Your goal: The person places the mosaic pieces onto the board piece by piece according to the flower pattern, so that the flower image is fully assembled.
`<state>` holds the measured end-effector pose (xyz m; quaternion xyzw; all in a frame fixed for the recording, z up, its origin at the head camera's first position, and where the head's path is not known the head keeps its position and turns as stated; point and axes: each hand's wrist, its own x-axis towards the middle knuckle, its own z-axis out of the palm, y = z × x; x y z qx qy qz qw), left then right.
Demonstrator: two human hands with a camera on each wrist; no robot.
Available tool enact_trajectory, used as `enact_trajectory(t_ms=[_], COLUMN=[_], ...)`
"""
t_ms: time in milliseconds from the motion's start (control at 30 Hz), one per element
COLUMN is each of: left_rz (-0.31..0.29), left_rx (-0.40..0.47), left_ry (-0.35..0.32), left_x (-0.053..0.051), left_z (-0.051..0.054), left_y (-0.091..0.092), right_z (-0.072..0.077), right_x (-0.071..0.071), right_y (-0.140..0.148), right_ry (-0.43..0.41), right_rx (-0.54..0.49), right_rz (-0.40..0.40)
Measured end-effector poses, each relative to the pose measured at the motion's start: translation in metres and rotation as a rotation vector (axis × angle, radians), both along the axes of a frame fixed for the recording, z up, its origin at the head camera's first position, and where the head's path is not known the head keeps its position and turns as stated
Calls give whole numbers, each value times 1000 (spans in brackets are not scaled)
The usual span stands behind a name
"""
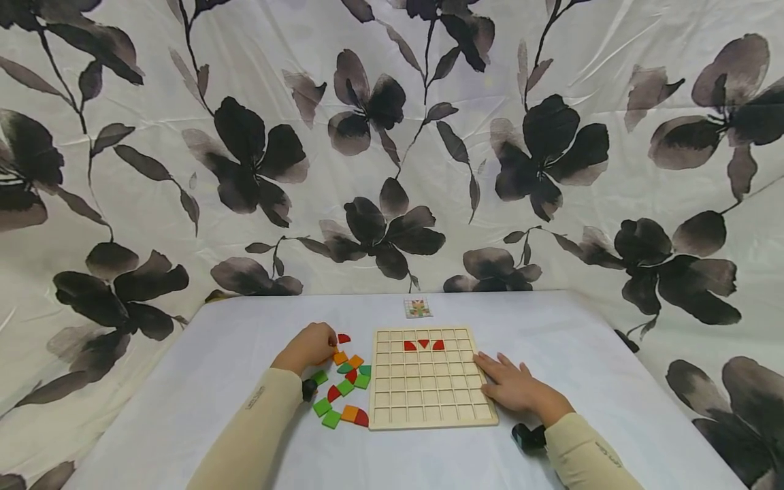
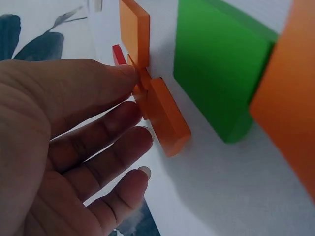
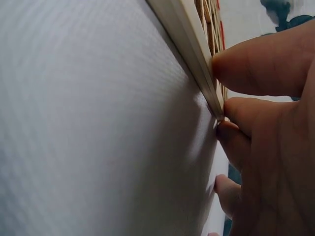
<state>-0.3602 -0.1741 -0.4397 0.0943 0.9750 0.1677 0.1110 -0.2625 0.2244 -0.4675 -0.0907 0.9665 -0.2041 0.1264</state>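
Observation:
A square wooden grid board (image 1: 422, 388) lies on the table; three red pieces (image 1: 423, 344) sit in a row near its far edge. To its left, my left hand (image 1: 309, 346) is among loose flat pieces. In the left wrist view its thumb and index finger (image 2: 130, 112) pinch an orange piece (image 2: 140, 94), partly hidden by the thumb. Beside it are another orange piece (image 2: 167, 118) and a green square (image 2: 216, 64). My right hand (image 1: 514, 385) rests on the board's right edge, fingers extended, thumb on the rim (image 3: 189, 44).
Several green squares (image 1: 331, 418), orange squares (image 1: 350, 413) and red quarter-round pieces (image 1: 362, 418) are scattered left of the board. A small colored pattern card (image 1: 418, 308) lies beyond it. A white cloth covers the table (image 1: 245, 327); a flowered cloth (image 1: 392, 136) hangs behind.

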Motion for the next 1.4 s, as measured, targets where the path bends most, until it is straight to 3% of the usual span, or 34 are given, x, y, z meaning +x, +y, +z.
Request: enact_trajectory(t_ms=[433,600,800,967,1100,1400], left_rz=[28,47,-17,-161,-246,-287], left_rx=[40,88,108,85,86,64], left_ry=[1,1,56,136,149,129], left_x=[-1,1,9,15,18,22], left_z=[-4,1,14,14,11,4], left_y=[-9,-3,32,67,92,132], right_z=[2,3,3,5,5,6], right_x=[-1,1,1,-1,-1,0], right_y=[-3,-4,-3,-2,-1,0], right_ry=[0,-7,-15,1,18,3], right_rx=[20,24,29,60,108,120], right_rz=[0,0,4,16,11,4])
